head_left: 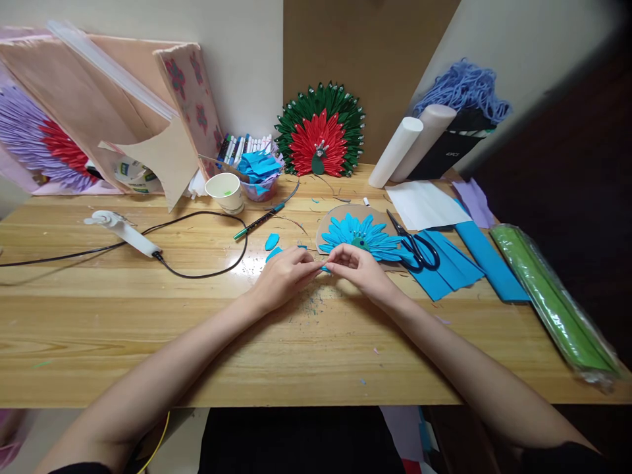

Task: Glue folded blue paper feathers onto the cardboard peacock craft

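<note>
Over the middle of the table, my left hand [285, 278] and my right hand [359, 268] meet at the fingertips. Pinched between them is a small blue paper petal [326, 268], mostly hidden by the fingers. Just behind my right hand lies a round cardboard piece [330, 220] with a fan of blue paper petals [345, 230] and a dark green centre. Black-handled scissors [417, 247] rest at its right side, partly over blue paper sheets [442, 266]. A loose blue petal [272, 241] lies beyond my left hand, with another partly covered by it.
A white glue gun [126, 234] with a looping black cord is on the left. Behind are a paper cup [224, 192], a green marker [259, 222], a bowl of blue scraps [259, 174] and a red-green fan ornament [320, 131]. Green wrapped paper [553, 303] lies right.
</note>
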{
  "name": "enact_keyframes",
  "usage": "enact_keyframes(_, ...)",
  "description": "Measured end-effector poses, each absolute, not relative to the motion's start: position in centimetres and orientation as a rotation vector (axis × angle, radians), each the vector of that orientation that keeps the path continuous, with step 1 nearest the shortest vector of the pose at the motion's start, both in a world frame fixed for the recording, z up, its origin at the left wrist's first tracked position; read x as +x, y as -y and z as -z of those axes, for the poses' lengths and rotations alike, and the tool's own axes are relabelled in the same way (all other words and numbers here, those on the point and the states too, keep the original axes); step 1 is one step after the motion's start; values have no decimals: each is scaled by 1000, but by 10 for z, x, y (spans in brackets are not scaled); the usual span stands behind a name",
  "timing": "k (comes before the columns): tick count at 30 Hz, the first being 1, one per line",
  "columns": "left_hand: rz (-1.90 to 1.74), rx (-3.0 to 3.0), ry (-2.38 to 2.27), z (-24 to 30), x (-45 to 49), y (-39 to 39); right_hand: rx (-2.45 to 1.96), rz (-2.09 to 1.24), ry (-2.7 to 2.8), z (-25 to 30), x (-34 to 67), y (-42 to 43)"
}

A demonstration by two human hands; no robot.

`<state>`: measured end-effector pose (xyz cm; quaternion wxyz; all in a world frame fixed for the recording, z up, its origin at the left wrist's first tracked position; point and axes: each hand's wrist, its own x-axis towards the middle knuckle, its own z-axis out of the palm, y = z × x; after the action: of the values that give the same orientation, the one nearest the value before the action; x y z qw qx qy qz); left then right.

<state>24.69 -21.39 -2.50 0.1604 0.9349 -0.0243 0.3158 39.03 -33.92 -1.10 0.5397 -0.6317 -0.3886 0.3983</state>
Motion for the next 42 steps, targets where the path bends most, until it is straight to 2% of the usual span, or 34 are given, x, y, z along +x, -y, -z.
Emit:
enact_keyframes(6, -897, 2645, 46, 26, 247, 213, -1524, -874, 1039, 10, 390, 341)
enact_keyframes(15, -916, 2548, 60, 24, 249, 216, -1656, -333, 1508, 1, 387, 348)
enact_keyframes(20, -913, 2535, 39, 25, 250, 218, -1675, -336, 1469, 1, 384, 348)
enact_keyframes(29, -851, 2452, -37, 25, 250, 220, -1695, -568, 1255, 5, 386, 345)
enact_keyframes(42, -567, 2075, -268, 19, 250, 227, -1695, -305, 1449, 3, 384, 348)
